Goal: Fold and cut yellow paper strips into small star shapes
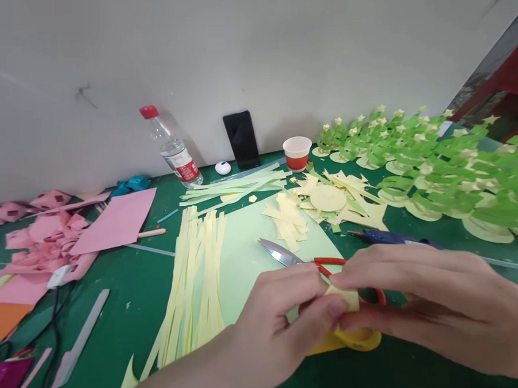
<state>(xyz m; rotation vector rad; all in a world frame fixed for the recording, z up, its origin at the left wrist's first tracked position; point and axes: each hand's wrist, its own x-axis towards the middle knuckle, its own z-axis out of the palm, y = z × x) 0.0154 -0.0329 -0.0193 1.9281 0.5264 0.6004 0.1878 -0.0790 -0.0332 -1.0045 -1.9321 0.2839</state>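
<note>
1. Pale wall (256,55) is rising along the back; green worktop (133,322) is carrying everything else.
2. Green spiral paper trees (494,205) are standing in rows at right, on round pale bases, each visible tip bearing a small star.
3. Light green sheet (244,241) is lying flat at centre. Long pale yellow strips (209,277) are covering its left edge; light green strips (241,186) are lying beyond its far edge.
4. At left, a pink sheet (117,221) is resting partly over a heap of folded pink paper (48,228).
5. Left hand (282,314) and right hand (447,300) are meeting low in view, right of centre. Left grip: thumb and forefinger are pinching the worked piece. Right grip: fingers above, thumb below, also clamping it.
6. Red-capped water bottle (179,155) is standing near the wall; a smartphone (241,140) is leaning on it.
7. Red-handled scissors (283,253) are lying beyond the hands, blades pointing left, handles partly hidden. Blue metal-tipped tool (391,237) is lying just beyond the right hand.
8. Red-and-white paper cup (297,154) is standing behind yellow paper scraps (328,197).
9. Small pale yellow paper piece (346,298) is sitting between both hands' fingertips, above the worktop.
</note>
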